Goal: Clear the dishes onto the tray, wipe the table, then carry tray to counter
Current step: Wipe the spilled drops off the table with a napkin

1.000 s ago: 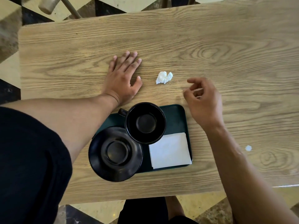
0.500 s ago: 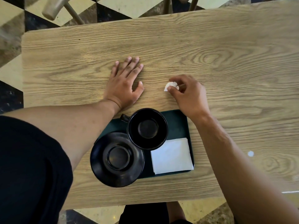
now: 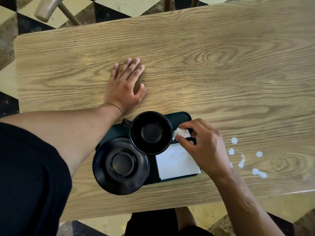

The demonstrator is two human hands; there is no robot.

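Observation:
A dark green tray [image 3: 180, 116] lies on the wooden table [image 3: 187, 57] near its front edge. On it stand a black cup [image 3: 150, 132], a black saucer [image 3: 120, 166] overhanging the tray's left end, and a flat white napkin [image 3: 175, 164]. My right hand [image 3: 202, 147] hovers over the tray's right part, fingertips pinched on a small crumpled white tissue [image 3: 181, 133] just right of the cup. My left hand [image 3: 125, 87] rests flat on the table beyond the tray, fingers spread, holding nothing.
Several white spill drops [image 3: 242, 159] dot the table to the right of the tray. Chair legs [image 3: 66, 11] stand on the checkered floor beyond the table's far edge. My legs show below the near edge.
My right hand reached to the crumpled tissue on the table, pinched it, and brought it back over the tray beside the cup. My left hand stayed flat on the table.

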